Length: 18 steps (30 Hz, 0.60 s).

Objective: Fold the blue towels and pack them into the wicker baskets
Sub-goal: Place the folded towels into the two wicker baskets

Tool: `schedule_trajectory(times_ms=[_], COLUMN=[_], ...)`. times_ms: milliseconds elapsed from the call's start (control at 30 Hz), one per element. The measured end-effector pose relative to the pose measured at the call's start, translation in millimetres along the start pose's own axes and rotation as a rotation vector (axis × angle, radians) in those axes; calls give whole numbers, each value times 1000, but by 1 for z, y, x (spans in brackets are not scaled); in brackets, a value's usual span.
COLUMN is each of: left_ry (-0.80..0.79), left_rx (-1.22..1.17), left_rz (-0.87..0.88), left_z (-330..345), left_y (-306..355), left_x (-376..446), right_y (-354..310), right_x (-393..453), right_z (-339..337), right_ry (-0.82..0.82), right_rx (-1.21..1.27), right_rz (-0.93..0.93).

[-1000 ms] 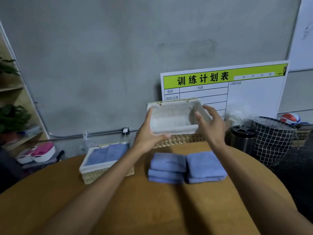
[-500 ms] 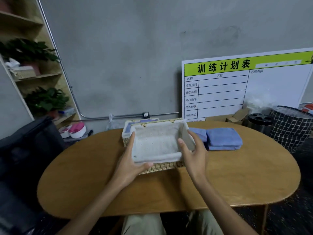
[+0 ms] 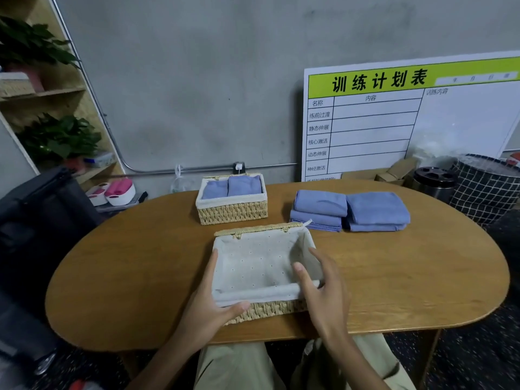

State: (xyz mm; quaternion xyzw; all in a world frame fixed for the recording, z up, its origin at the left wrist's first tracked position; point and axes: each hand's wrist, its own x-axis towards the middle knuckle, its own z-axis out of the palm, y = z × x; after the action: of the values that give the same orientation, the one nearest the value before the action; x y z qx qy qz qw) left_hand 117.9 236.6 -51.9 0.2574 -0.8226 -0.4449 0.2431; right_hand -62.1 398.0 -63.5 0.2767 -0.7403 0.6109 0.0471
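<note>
Head view: an empty wicker basket with a pale dotted cloth lining sits at the bench's near edge. The left hand grasps its near left corner, thumb along the front; the right hand hovers released over its right rim. Folded blue towels are stacked toward the far edge, beside a filled basket. A whiteboard, cut off at right, leans on the grey wall.

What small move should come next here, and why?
Probably the right hand lifts away and reaches for the folded blue towels. The empty lined basket already sits flat on the table, while the far basket already holds towels.
</note>
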Motion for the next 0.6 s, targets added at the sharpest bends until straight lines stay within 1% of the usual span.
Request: schedule_trajectory(times_ms=[133, 467, 600], left_ry=[-22, -32, -130], left_rx=[16, 39, -50], left_rz=[-34, -72, -95], left_z=[-4, -2, -18], left_y=[-3, -5, 4], left_x=[8, 27, 29], right_y=[5, 11, 11], right_x=[7, 20, 34], right_z=[1, 8, -9], right_ry=[-34, -52, -125], right_rx=[-66, -84, -86], right_rz=[-16, 0, -25])
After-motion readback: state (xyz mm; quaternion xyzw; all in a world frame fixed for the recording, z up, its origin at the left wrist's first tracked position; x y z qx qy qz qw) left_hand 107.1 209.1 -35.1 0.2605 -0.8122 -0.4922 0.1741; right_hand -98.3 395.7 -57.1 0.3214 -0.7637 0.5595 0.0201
